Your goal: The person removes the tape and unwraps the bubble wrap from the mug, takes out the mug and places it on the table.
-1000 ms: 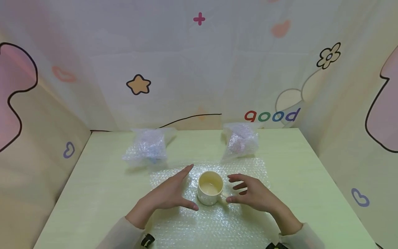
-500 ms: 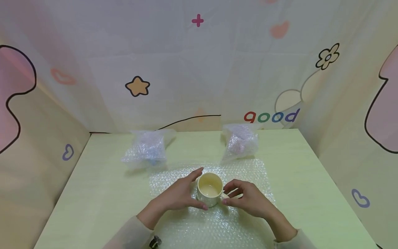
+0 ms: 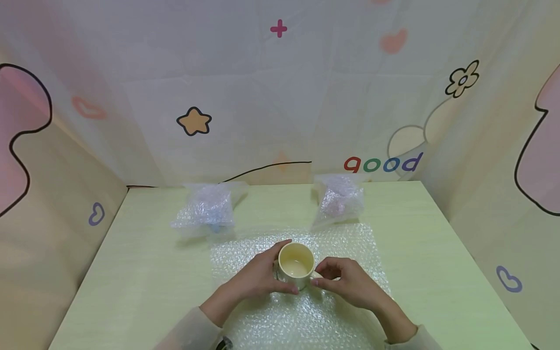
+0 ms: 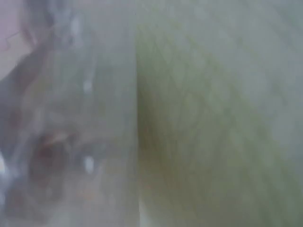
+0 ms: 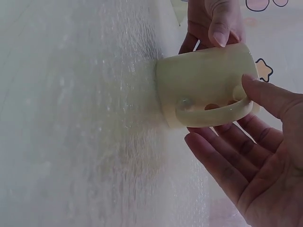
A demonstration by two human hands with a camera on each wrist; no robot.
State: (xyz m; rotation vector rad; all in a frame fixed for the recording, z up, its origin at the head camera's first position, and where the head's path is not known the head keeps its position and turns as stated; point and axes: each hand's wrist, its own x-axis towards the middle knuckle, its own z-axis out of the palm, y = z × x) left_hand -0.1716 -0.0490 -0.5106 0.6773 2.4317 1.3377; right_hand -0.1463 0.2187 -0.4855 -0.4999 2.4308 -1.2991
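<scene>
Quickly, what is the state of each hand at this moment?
Left hand: closed around the side of the pale yellow mug.
Right hand: closed, pinching the mug's handle.

Pale sleeves [image 3: 192, 331], bare hands [image 3: 261, 276], dark wrist gear [image 3: 224, 343]

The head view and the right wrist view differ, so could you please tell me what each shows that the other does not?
Only the head view shows the inside of the mug, the sleeves and the coloured lettering. Only the right wrist view shows the full loop of the handle and the palm side of the right hand. Both show the mug, both hands, including the left hand, the bubble wrap sheet and the star print.
</scene>
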